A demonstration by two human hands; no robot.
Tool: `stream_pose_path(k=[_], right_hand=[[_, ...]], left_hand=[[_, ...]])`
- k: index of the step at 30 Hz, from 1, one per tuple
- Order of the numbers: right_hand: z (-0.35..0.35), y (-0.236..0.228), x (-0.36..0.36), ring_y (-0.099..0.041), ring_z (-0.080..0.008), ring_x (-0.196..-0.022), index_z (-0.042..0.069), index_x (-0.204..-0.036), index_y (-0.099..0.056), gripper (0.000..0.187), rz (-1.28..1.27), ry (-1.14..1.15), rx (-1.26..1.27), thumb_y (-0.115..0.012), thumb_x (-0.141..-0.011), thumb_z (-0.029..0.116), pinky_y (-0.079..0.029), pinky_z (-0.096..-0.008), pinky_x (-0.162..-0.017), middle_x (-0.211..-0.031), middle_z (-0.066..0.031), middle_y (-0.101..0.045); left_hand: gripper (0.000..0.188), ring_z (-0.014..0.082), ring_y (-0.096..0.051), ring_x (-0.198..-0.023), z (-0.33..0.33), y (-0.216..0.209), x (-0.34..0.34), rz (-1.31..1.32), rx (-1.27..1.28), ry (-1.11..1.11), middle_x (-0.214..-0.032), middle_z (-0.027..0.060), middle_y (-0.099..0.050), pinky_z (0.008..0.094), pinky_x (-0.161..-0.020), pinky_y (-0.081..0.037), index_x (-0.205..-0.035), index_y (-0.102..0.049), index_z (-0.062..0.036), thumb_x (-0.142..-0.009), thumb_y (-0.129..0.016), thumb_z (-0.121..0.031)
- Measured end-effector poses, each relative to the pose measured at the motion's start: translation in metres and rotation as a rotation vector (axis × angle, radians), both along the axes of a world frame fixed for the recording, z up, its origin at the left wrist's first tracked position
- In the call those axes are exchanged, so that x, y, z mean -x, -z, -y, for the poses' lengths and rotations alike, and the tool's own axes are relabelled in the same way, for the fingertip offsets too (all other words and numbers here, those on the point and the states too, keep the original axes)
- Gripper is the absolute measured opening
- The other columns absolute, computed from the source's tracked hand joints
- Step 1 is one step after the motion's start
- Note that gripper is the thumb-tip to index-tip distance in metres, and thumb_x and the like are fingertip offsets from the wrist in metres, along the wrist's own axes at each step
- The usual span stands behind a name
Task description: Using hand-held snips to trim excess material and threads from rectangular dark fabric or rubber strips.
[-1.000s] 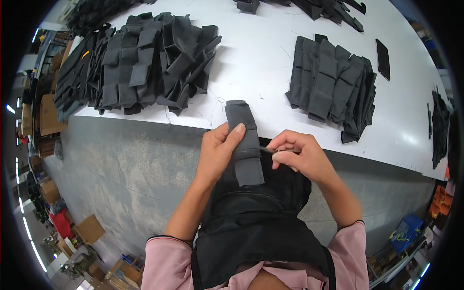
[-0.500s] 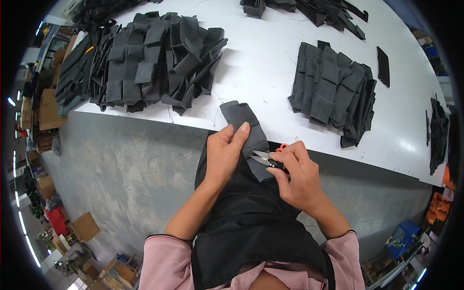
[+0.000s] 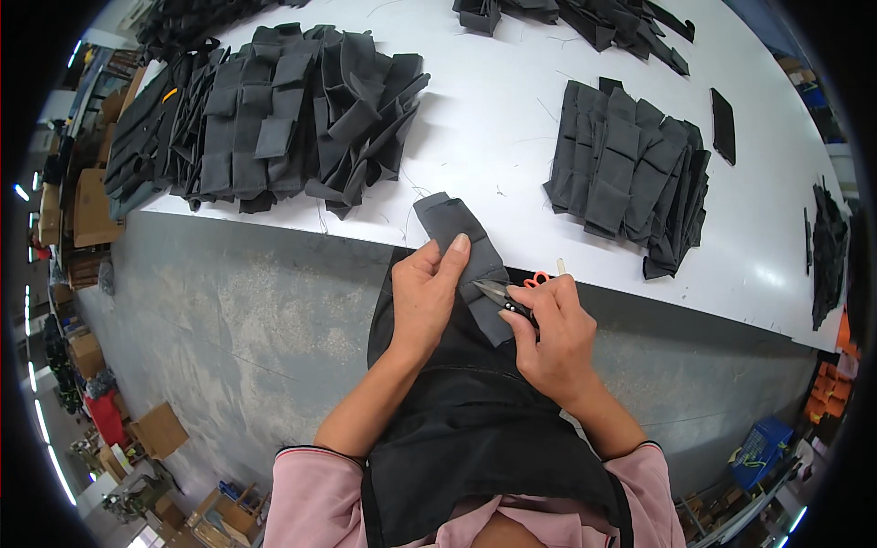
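Observation:
My left hand (image 3: pixel 425 297) pinches a dark grey sewn fabric strip (image 3: pixel 454 222), thumb on top, at the near edge of the table. The strip's upper end overlaps the white tabletop, while its lower end hangs over my black apron (image 3: pixel 484 411). In my right hand (image 3: pixel 559 333) is a pair of small thread snips (image 3: pixel 517 306) with black grips and an orange-red loop. Their blades lie almost together, with the tips against the middle of the strip, beside a seam. Any thread at the tips is too small to make out.
On the white table (image 3: pixel 484 137) lie a large pile of dark fabric pieces (image 3: pixel 265 119) at left and a smaller pile (image 3: pixel 630 173) at right. A flat black phone-shaped object (image 3: pixel 723 126) lies beyond. Loose threads dot the surface. A blue crate (image 3: pixel 763 447) stands at lower right.
The snips' blades have closed from apart to nearly together. My right hand has shifted slightly left, and the strip has barely moved in my left hand.

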State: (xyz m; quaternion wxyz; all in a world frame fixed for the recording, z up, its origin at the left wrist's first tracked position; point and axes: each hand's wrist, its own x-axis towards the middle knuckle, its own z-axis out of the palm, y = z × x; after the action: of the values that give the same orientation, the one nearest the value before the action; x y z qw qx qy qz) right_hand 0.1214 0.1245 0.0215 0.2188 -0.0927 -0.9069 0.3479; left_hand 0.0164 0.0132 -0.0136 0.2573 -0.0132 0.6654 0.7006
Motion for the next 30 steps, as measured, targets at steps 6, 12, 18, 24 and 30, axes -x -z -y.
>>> stream_pose_path(k=[6,12,18,24,30], right_hand=[[-0.003,0.003,0.0,-0.057,-0.022,-0.062,0.002,-0.091,-0.061,0.026,-0.016,-0.035,-0.019,-0.071,-0.067,0.001,-0.044,-0.0302,-0.052,-0.079,-0.009,-0.049],[-0.001,0.004,-0.002,-0.056,-0.0223,-0.062,0.004,-0.092,-0.062,0.026,0.031,-0.021,-0.045,-0.071,-0.068,0.002,-0.045,-0.0309,-0.053,-0.078,-0.0086,-0.049],[-0.006,-0.002,-0.001,-0.055,-0.0235,-0.063,0.006,-0.092,-0.063,0.023,0.026,0.025,0.183,-0.071,-0.071,0.003,-0.045,-0.0319,-0.055,-0.078,-0.0082,-0.049],[-0.023,-0.002,-0.001,-0.051,-0.0146,-0.063,0.003,-0.092,-0.062,0.019,0.05,0.005,0.52,-0.07,-0.074,0.003,-0.042,-0.0256,-0.055,-0.081,-0.0055,-0.049],[-0.026,-0.003,-0.009,-0.053,-0.0155,-0.061,0.005,-0.093,-0.063,0.021,0.075,0.068,0.455,-0.071,-0.074,0.006,-0.044,-0.0261,-0.055,-0.082,-0.005,-0.05]], left_hand=[[0.038,0.0,-0.028,-0.057,0.004,0.007,0.001,0.004,0.027,0.027,-0.06,-0.0103,-0.039,0.0202,-0.047,-0.02,-0.06,-0.046,-0.0076,-0.091,-0.062,-0.022],[0.036,-0.0003,-0.029,-0.057,0.0,-0.001,0.001,0.087,0.007,0.028,-0.061,-0.0105,-0.041,0.0199,-0.047,-0.021,-0.061,-0.049,-0.007,-0.091,-0.062,-0.022],[0.039,0.0008,-0.029,-0.057,-0.005,-0.002,0.006,0.065,0.066,0.083,-0.06,-0.0104,-0.039,0.0224,-0.047,-0.023,-0.059,-0.046,-0.0067,-0.09,-0.062,-0.023],[0.02,0.0024,-0.047,-0.071,0.002,-0.01,0.01,0.184,-0.038,0.2,-0.078,-0.0047,-0.058,0.0192,-0.062,-0.039,-0.084,-0.065,-0.0019,-0.092,-0.06,-0.02],[0.032,0.0019,-0.033,-0.059,-0.008,0.013,0.026,0.166,0.083,0.17,-0.062,-0.009,-0.045,0.0227,-0.05,-0.027,-0.063,-0.055,-0.0073,-0.089,-0.065,-0.024]])
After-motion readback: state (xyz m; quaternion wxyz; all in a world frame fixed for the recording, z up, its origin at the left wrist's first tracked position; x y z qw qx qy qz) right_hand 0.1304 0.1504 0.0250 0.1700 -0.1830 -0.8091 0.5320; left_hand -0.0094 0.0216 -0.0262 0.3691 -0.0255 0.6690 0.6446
